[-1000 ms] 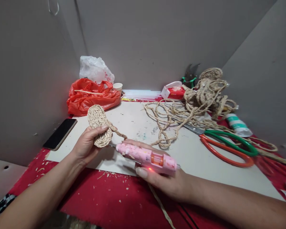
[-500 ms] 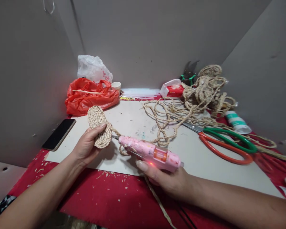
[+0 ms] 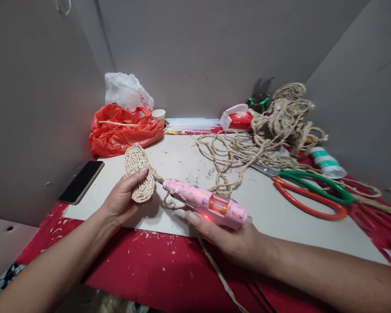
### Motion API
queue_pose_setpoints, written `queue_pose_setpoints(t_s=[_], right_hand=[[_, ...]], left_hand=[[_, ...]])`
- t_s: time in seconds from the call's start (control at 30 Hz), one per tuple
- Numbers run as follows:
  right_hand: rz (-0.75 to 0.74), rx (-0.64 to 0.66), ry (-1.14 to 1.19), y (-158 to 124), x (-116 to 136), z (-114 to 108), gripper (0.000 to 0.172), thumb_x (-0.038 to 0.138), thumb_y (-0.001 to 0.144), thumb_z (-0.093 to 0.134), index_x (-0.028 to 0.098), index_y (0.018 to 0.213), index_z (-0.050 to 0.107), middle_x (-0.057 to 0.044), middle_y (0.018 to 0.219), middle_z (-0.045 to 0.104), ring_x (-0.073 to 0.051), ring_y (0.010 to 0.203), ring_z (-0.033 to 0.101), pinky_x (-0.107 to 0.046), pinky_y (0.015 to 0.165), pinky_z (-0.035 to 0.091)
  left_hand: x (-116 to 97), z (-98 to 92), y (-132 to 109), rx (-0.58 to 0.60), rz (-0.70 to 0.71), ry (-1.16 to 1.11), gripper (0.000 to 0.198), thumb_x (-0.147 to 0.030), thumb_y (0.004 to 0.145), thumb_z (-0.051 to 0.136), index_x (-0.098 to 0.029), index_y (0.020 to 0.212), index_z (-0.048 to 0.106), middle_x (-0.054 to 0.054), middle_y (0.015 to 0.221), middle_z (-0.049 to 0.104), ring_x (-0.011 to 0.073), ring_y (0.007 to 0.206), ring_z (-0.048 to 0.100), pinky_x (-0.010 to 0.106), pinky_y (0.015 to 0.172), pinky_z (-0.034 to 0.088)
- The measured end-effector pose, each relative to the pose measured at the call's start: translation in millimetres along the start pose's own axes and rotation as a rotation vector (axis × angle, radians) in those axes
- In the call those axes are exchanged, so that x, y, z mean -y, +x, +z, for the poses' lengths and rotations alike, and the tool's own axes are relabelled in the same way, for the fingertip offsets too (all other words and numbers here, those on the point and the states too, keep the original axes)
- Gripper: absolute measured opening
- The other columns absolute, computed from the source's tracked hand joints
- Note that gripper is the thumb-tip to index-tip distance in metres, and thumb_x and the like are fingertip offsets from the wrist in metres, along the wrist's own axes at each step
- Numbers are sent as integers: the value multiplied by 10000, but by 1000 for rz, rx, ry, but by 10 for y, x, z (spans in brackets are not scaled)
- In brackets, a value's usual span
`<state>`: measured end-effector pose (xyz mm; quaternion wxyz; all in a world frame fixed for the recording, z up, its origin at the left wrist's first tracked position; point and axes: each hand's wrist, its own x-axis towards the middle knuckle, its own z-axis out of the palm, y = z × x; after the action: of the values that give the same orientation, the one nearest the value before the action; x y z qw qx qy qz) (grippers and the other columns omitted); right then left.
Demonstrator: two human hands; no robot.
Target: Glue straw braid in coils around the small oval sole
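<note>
Between the thumb and fingers of my left hand [image 3: 125, 195] is an oval coil of braided straw rope [image 3: 137, 161], held up above the white board. My right hand [image 3: 226, 241] is wrapped round a pink hot glue gun [image 3: 202, 198] with a red light glowing on its side. The gun's metal nozzle points left, close to the coil's right edge; I cannot tell whether it touches. From that edge a loose braided rope [image 3: 172, 206] runs behind the gun, and a strand [image 3: 220, 274] hangs below my right hand.
A tangled heap of braided rope [image 3: 288, 115] lies at the right, beside large scissors [image 3: 313, 195]. A phone [image 3: 81, 181], a red plastic bag [image 3: 124, 137] and a paper cup [image 3: 158, 114] are at the left. Clear glue sticks [image 3: 192, 124] line the back.
My left hand and the coil have shifted slightly right. The glue gun has tilted a little, its nozzle now higher and nearer the coil's upper right edge.
</note>
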<state>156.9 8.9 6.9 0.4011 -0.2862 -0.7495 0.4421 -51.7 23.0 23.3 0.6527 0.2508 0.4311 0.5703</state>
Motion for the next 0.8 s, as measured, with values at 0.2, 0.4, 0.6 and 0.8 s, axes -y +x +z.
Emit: queue_pose_setpoints(t_s=[0.2,0.4,0.6,0.8], right_hand=[[-39,-12,-34,1,-11,12,161,240,874,551,193,981,662,-44,760,675,-191,833,673,-265,692,580],[-69,-19,-80,20,0,12,166,227,857,567,177,986,658,-53,762,677,-197,823,675,-266,688,573],[-83,-24,-99,27,5,10,180,215,852,576,181,1010,657,-56,797,692,-195,818,678,-265,673,575],[-99,-42,-107,22,-12,17,175,192,847,591,176,1005,665,-66,848,704,-217,903,683,-271,730,581]], left_hand=[[9,18,4,-13,-7,-2,102,-161,690,732,-101,716,654,22,605,646,91,456,570,171,393,440],[15,15,9,-27,-13,-38,62,-135,734,686,-92,702,656,26,584,636,88,439,562,177,401,459],[26,4,16,-40,-7,-34,73,-140,764,661,-97,706,670,28,579,643,94,432,563,188,397,475],[29,16,18,-48,5,-22,99,-151,780,655,-100,696,667,22,570,641,91,436,568,183,407,482]])
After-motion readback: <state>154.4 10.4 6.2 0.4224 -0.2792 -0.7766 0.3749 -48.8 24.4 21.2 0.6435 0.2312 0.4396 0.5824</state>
